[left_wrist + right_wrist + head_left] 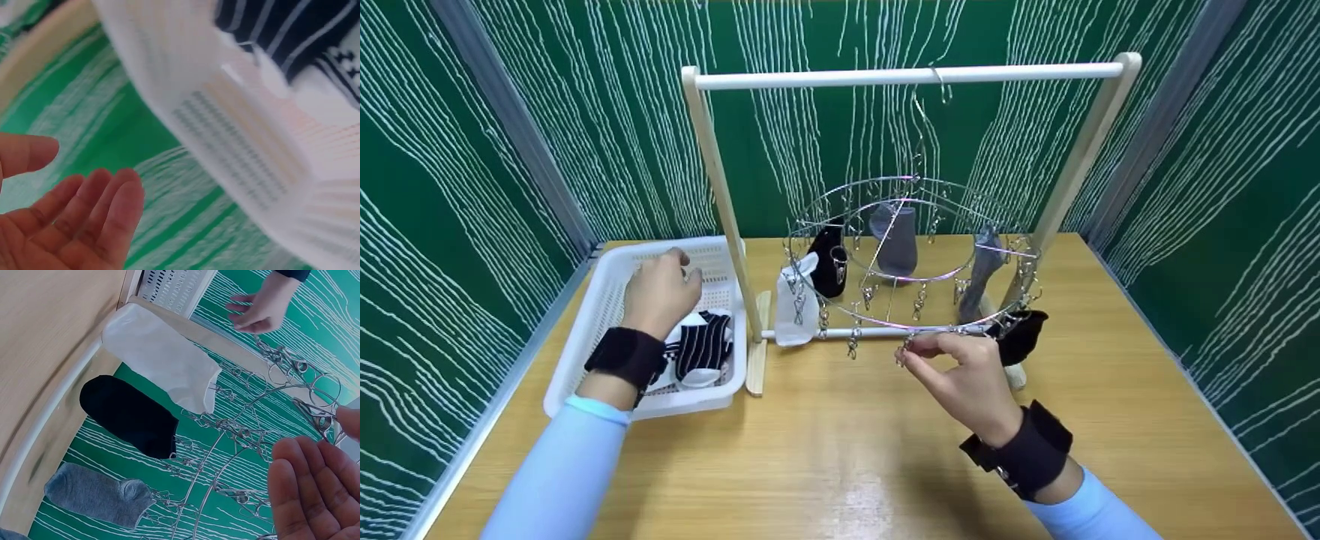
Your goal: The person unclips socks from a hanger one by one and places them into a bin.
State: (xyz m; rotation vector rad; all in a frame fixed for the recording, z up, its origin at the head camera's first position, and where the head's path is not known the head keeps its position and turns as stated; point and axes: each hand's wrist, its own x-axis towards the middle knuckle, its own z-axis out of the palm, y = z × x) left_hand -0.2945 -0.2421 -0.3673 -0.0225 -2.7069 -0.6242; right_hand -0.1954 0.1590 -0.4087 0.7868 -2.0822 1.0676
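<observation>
Right hand [962, 376] pinches metal clip [322, 421]; left hand [660, 294], thumb and fingers apart, overhangs perforated basket [739, 334]; woodgrain table [825, 450] beneath, green wall [641, 127] beyond.

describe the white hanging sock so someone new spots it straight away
Start at the wooden drying rack beside the white basket. From its bar hangs a round metal hanger; look along its side nearest the basket. The white sock hangs there, the only white one hanging, next to a black sock.
</observation>
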